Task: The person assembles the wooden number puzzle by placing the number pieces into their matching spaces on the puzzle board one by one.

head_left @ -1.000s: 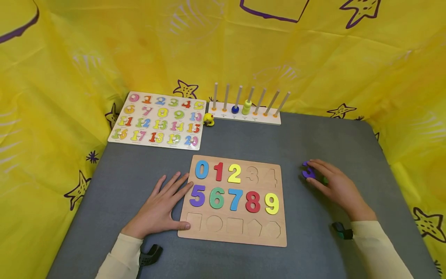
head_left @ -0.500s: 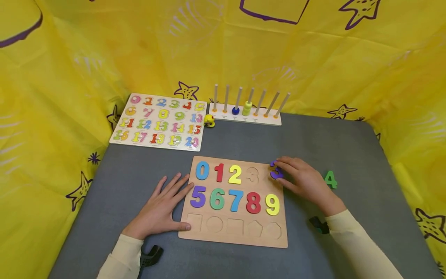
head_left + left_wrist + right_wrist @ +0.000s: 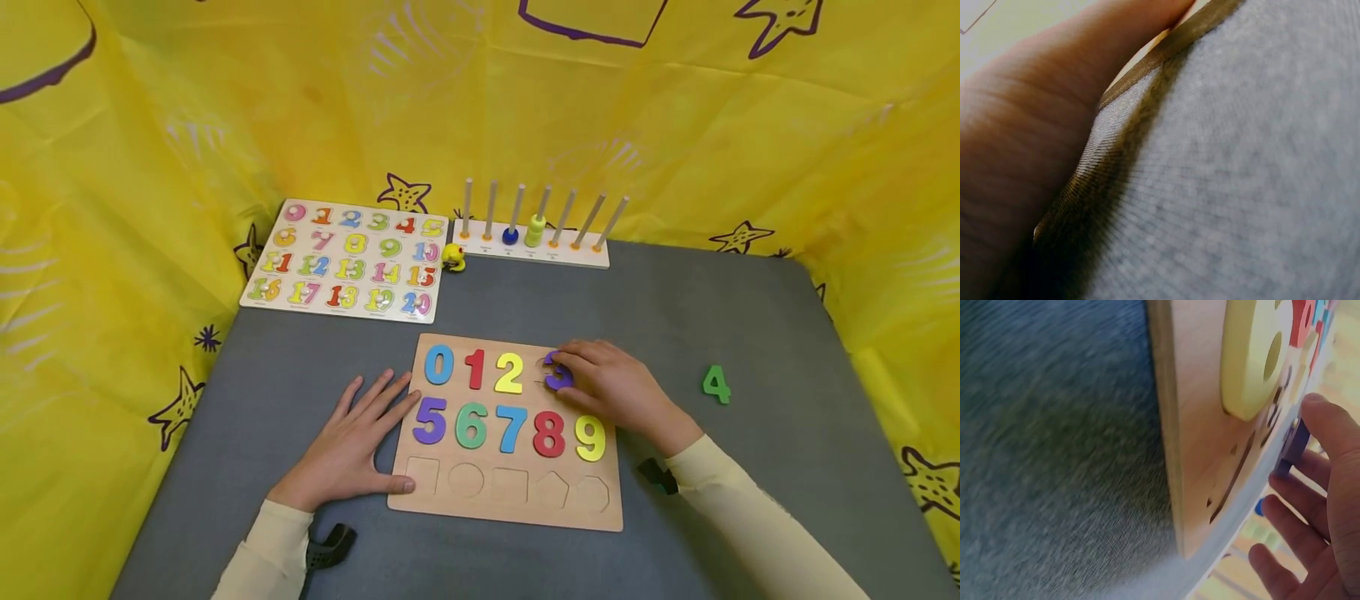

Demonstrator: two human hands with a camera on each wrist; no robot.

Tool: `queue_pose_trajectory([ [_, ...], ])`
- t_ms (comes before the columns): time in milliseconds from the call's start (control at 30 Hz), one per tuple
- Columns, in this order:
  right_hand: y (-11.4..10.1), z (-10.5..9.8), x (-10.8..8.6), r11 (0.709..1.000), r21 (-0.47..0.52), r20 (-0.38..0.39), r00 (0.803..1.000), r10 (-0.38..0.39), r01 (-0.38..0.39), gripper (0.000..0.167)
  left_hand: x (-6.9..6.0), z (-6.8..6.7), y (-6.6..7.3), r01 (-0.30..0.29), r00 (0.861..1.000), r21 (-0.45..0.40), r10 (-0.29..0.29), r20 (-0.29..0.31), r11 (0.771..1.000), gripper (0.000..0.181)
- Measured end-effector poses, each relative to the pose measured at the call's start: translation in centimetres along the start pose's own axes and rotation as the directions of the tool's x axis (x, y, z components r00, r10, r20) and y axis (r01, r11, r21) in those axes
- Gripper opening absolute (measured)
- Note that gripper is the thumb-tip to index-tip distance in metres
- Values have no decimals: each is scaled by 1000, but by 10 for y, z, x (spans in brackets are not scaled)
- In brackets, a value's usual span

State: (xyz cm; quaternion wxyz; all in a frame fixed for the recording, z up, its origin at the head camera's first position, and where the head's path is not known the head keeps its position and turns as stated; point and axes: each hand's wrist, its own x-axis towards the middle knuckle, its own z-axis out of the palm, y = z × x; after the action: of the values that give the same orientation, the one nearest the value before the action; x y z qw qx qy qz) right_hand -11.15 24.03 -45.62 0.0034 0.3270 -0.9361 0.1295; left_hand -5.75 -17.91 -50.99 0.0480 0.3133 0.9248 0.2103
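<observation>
In the head view the right hand pinches a purple 3 between thumb and fingers, over the 3-shaped recess at the top row of the wooden board. The right wrist view has the purple piece held at the fingertips of the right hand, beyond the yellow 9. Spread fingers and thumb of the left hand rest on the board's left edge. Seated in the board are a yellow 2, a red 8 and several other digits. The 4 recess is mostly hidden under the right hand.
A green 4 lies on the grey table, right of the board. At the back left is a white number board with a small yellow figure beside it. A pegged stand with blue and green beads is behind.
The right hand has carried the purple 3 leftward from the table at the right to above its recess, uncovering the green 4. The left hand has stayed on the board's edge.
</observation>
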Motion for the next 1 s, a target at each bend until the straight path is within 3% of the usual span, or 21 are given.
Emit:
queue_pose_trajectory([
  [600, -13, 5, 11, 993, -108, 90, 994, 59, -49, 54, 1, -1, 1, 3, 1000, -9, -3, 6, 1000, 120],
  [1000, -16, 4, 15, 992, -111, 92, 994, 62, -52, 55, 0, -1, 1, 3, 1000, -13, -3, -5, 1000, 120],
])
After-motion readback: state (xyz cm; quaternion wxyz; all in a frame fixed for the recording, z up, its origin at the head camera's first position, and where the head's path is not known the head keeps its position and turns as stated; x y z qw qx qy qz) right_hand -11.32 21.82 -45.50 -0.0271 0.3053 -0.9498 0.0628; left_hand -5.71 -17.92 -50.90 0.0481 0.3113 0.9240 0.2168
